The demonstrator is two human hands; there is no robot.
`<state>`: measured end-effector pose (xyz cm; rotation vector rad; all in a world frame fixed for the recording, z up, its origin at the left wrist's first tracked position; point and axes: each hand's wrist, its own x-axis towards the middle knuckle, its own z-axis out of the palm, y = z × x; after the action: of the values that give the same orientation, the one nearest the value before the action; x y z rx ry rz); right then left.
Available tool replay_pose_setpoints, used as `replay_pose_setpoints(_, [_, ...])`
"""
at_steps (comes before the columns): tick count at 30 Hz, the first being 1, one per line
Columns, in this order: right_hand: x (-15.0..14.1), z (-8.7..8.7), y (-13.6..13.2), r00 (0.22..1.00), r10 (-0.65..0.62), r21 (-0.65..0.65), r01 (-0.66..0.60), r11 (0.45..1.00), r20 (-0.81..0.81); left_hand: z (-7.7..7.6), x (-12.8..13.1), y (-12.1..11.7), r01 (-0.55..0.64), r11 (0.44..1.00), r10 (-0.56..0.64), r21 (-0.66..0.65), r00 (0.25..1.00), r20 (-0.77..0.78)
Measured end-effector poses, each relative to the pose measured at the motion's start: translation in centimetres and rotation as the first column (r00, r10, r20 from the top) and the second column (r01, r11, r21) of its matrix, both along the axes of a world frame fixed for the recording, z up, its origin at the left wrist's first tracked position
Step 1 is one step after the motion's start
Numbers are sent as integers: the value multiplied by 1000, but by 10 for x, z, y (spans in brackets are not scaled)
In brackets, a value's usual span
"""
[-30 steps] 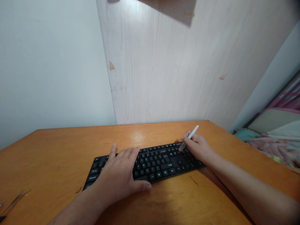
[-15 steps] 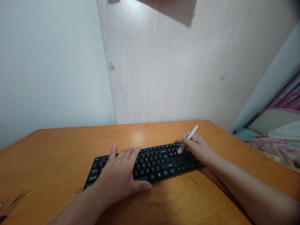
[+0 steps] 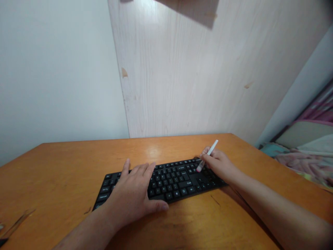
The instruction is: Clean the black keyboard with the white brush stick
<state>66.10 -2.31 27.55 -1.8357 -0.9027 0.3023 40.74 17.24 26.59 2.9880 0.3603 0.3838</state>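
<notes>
A black keyboard (image 3: 177,178) lies across the middle of an orange wooden desk (image 3: 65,166). My left hand (image 3: 132,194) lies flat on the keyboard's left part, fingers stretched out and thumb along the front edge. My right hand (image 3: 220,165) rests at the keyboard's right end and pinches a thin white stick (image 3: 207,155) like a pen. The stick's lower tip touches the keys near the upper right block.
A pale wood-grain panel (image 3: 187,69) and a white wall (image 3: 52,69) stand behind the desk. To the right, past the desk edge, lies bedding in pink and teal (image 3: 307,152). A dark cable runs under my right forearm. A small dark object (image 3: 3,239) sits at the bottom left.
The stick's tip has shifted slightly left and down over the keys with my right hand. My left hand has stayed in place.
</notes>
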Motion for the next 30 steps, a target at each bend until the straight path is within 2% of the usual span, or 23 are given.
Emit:
replay_pose_setpoints(5, [4,1,-1,993,-62,-43,67,997,105,1,0,0,8,1000,-8,-18,1000,-3])
replay_pose_setpoints(7, [3,4,-2,993,-75,-13,77,997,89,2,0,-1,8,1000,-8,-19,1000,-5])
replay_pose_setpoints(12, [0,2,-1,999,28,-1,-28,1000,29,4,0,-2,-6,1000,5,-17,1000,-4])
replay_pose_setpoints(16, [3,0,-1,993,-46,-6,47,999,113,3,0,-2,0,1000,0,-18,1000,-17])
replay_pose_setpoints(18, [3,1,-2,992,-73,12,72,997,104,3,1,-2,-4,1000,4,-20,1000,-26])
replay_pose_setpoints(23, [0,2,-2,997,9,-32,-6,999,83,3,0,-2,-2,1000,2,-28,1000,-11])
replay_pose_setpoints(27, [1,4,-3,989,-78,-15,81,997,128,3,0,-1,2,1000,-3,-27,1000,-13])
replay_pose_setpoints(30, [-2,5,-3,994,-53,4,53,999,92,3,0,-1,-3,1000,2,-23,1000,-17])
